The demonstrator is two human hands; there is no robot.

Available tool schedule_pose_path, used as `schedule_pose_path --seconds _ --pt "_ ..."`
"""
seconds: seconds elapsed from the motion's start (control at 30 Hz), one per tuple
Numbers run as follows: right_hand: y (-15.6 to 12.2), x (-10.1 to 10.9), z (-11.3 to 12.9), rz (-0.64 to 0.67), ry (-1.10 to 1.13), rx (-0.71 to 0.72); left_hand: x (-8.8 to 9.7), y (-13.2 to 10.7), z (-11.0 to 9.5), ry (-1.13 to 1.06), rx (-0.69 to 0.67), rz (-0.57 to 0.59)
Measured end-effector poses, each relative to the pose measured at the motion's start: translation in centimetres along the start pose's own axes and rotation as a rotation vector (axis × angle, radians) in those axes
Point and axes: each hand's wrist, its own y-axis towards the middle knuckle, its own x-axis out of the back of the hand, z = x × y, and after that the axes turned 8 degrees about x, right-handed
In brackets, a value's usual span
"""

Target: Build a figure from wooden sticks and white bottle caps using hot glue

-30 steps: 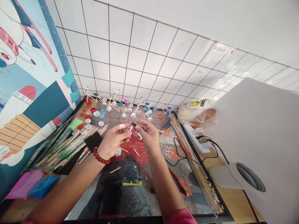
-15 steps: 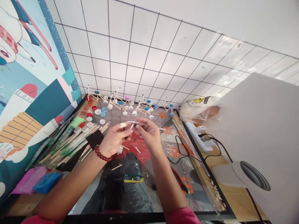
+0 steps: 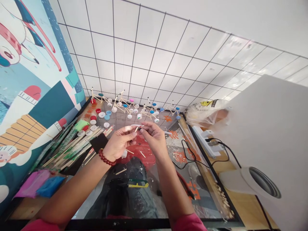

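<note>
Pinching a short stick [image 3: 136, 129] between their fingertips, the left hand [image 3: 119, 142] and right hand [image 3: 154, 138] keep a closed grip on it above the table [image 3: 202, 189]. They sit slightly higher and tighter together than 1 second ago, and the fiddling carries on.

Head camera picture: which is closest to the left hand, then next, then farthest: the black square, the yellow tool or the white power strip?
From the left hand, pinching a small stick:
1. black square, beside its wrist, on the left.
2. yellow tool, on the glass, toward the person.
3. white power strip, far off on the right.
</note>
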Motion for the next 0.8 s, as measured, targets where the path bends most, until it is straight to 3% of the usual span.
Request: schedule_pose_path --seconds 0.8 --pt "-0.23 -0.07 0.21 0.001 -0.047 0.031 0.03 -0.05 -0.07 -0.057 0.041 -0.024"
